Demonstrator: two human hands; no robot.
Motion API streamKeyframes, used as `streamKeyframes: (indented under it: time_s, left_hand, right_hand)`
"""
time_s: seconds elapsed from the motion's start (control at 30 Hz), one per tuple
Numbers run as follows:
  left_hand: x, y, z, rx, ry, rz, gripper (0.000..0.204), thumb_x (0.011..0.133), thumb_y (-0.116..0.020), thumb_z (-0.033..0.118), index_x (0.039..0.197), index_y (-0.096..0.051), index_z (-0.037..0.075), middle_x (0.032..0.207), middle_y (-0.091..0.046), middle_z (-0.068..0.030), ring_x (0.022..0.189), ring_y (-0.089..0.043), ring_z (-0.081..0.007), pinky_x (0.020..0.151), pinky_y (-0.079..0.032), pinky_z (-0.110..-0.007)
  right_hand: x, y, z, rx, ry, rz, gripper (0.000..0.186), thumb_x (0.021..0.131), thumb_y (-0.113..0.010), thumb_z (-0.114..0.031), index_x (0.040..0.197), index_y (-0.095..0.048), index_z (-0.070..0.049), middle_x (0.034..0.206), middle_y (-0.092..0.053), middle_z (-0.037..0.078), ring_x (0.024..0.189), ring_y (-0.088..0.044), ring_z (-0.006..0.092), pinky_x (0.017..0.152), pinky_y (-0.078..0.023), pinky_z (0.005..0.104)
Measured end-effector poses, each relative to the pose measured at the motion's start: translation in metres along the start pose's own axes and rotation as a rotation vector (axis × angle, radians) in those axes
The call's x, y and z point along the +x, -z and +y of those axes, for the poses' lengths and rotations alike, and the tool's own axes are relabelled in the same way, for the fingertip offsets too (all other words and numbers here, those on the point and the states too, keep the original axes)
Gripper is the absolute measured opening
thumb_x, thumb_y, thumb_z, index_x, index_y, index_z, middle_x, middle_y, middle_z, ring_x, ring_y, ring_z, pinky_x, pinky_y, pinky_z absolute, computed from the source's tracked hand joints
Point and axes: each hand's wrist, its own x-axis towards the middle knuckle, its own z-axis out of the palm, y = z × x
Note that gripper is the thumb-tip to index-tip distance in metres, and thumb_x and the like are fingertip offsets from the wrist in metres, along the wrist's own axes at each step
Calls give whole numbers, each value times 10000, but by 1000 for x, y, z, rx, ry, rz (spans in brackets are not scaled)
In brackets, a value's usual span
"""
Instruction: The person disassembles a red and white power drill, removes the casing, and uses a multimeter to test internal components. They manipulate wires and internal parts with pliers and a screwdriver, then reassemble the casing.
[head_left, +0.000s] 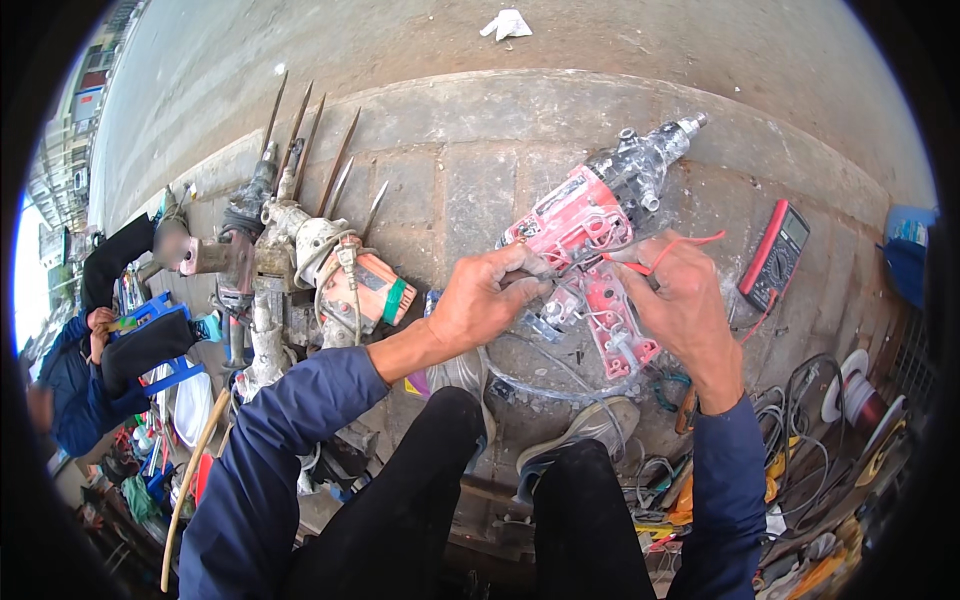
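My left hand (480, 300) is closed in a pinch at the near left edge of an opened, dusty red and black power tool (565, 215). What its fingertips hold is too small to make out. My right hand (685, 305) is closed on a thin red wire (695, 240) that loops above its fingers, beside the tool's exposed wiring. A detached red handle part (612, 315) lies between my hands, partly behind the right one. A grey cable (560, 385) curves below it. To the right lies a red and black multimeter (775, 255) with a red lead running toward my right wrist.
Several dusty breaker hammers with long chisels (315, 230) stand at the left, one with an orange casing (370, 285). A person (75, 385) sits beyond them. Wire spools (858, 395) and tangled cables (800, 440) lie at the lower right. My shoes (580, 435) are just below the work.
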Motion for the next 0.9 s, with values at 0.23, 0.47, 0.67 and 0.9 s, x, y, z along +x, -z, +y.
streamKeyframes:
  time_s: [0.23, 0.47, 0.67, 0.9]
  left_hand:
    - [0, 0, -2, 7, -26, 0, 128, 974, -675, -81, 1094, -655, -41, 1020, -755, -79, 994, -730, -122, 845, -592, -264]
    - [0, 1, -3, 46, -15, 4, 124, 974, -686, -66, 1090, -661, -30, 1013, -757, -80, 981, -732, -117, 831, -595, -264]
    - [0, 0, 1, 45, -20, 14, 126, 966, -694, -70, 1083, -666, -32, 1008, -754, -77, 982, -736, -122, 829, -597, -265]
    - [-1, 1, -1, 42, -7, 6, 129, 963, -693, -74, 1083, -667, -36, 1004, -747, -80, 984, -734, -127, 837, -597, -265]
  right_hand:
    - [2, 0, -2, 11, 13, 5, 189, 816, -779, -19, 1003, -761, -19, 832, -721, 164, 805, -691, 351, 716, -552, 446]
    - [-1, -3, -1, 84, -40, -18, 178, 819, -782, -11, 996, -761, -12, 892, -739, 151, 839, -688, 336, 745, -528, 416]
    - [1, -2, -5, -41, -32, 11, 179, 817, -798, -51, 982, -755, 4, 848, -716, 189, 814, -690, 378, 732, -554, 461]
    - [0, -1, -7, -79, -29, -20, 183, 820, -796, -50, 985, -750, 13, 848, -711, 191, 821, -688, 377, 730, -556, 457]
